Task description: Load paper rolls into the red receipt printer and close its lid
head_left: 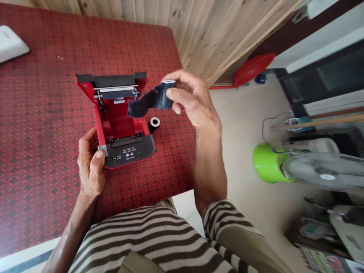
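A small red and black printer [125, 153] sits on the table with its lid [113, 85] raised and its red paper bay [119, 123] exposed. My left hand [92, 165] grips the printer's near left corner, thumb on top of the panel. Above the bay's right side, my right hand [193, 98] pinches a small roll of shiny black strip [167, 94] with a pale top end. The loose strip [142, 105] trails left over the open bay; whether its tip touches the printer I cannot tell. A second small black roll [154, 123] with a pale end stands close to the printer's right side.
The table [51, 113] has a red patterned cover and meets a wooden panel wall [199, 34]. A white object [11, 43] lies at the far left. On the floor to the right are a green bucket [265, 163], a grey fan [321, 174] and a red round item [253, 68].
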A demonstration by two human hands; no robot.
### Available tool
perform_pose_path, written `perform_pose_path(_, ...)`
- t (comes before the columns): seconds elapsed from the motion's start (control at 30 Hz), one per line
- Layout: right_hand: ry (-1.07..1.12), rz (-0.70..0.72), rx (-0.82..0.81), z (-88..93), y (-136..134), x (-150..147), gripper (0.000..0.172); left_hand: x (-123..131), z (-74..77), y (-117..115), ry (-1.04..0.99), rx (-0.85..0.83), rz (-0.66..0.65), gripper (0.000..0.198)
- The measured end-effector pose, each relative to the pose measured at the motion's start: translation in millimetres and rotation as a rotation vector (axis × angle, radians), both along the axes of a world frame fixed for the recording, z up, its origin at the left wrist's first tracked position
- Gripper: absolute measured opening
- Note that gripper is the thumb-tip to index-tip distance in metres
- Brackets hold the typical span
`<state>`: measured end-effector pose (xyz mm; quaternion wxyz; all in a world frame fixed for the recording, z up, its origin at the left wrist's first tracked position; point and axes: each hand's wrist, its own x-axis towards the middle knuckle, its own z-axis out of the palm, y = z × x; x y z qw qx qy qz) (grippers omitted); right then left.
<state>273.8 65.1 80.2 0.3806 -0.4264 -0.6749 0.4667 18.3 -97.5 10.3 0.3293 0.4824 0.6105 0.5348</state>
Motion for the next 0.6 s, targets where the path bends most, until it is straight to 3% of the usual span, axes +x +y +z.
perform_pose_path(0.2, 0.001, -0.247, 0.084, -60.8, 33.8, -10.9, 0.025, 1.8, 0.8, 1.8, -0.002, 0.012, 0.018, 0.062)
perform_pose_path(0.33, -0.079, -0.227, 0.169, -91.6, 36.8, -23.7, 0.018, 2.4, -0.7, 3.0, -0.028, 0.02, 0.018, 0.061)
perform_pose_path(0.43, -0.078, -0.166, 0.156, -101.0, 33.2, -26.1, 0.022, 2.5, 0.1, 2.7, -0.04, 0.002, 0.017, 0.059)
perform_pose_path(0.6, -0.126, -0.118, 0.135, -101.8, 30.8, -26.6, 0.022, 2.0, 2.5, 1.6, -0.06, -0.034, -0.014, 0.054)
